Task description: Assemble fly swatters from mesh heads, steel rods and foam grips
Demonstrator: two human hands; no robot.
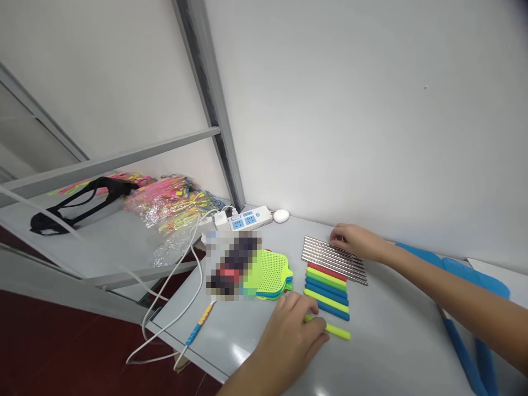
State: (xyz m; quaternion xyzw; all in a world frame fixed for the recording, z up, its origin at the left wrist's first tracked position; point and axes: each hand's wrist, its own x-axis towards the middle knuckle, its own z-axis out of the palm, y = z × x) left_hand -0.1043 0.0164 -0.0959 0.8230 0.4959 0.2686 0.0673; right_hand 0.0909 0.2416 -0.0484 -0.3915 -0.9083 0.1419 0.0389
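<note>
My left hand (295, 324) is closed around the left end of a yellow-green plastic tube (338, 331) lying on the grey table. Just behind it is a row of coloured tubes (327, 291) in red, yellow-green, green and blue, side by side. Beyond those, thin shiny metal rods (330, 257) lie in a parallel row. My right hand (345, 239) rests at the far edge of the rods with curled fingers, pinching at a rod; its fingertips are partly hidden. Yellow-green perforated fly swatter heads (274, 273) are stacked left of the tubes, with blue and red ones underneath.
A white power strip (251, 219) with plugs and a white round device (281, 215) sit by the wall. White cables (201, 269) hang over the table's left edge. Plastic-wrapped colourful bundles (177, 201) and a black strap (82, 203) lie left. Blue flat pieces (474, 275) are at right.
</note>
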